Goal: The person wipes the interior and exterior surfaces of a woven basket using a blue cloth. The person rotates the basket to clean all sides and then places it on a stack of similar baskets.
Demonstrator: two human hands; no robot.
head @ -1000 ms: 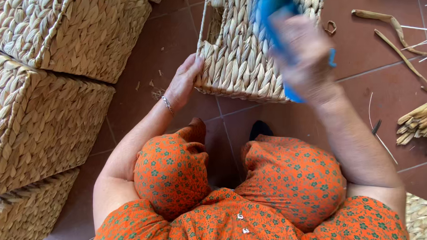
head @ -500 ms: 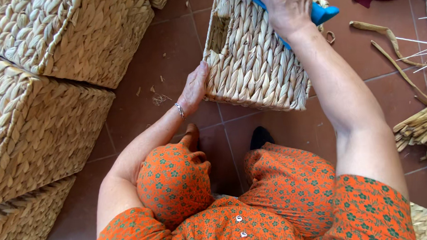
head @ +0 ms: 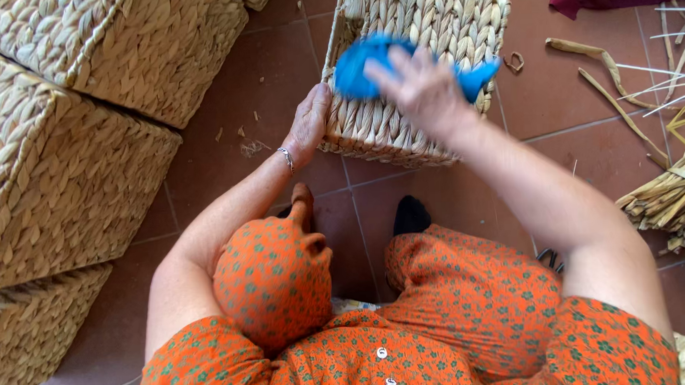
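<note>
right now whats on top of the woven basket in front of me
A blue cloth lies on the woven basket, pressed by the right hand, which covers its middle. The left hand rests on the basket's near-left edge. The basket's inside is hidden.

Woven baskets (head: 422,66) on tiled floor (head: 226,182)
</note>
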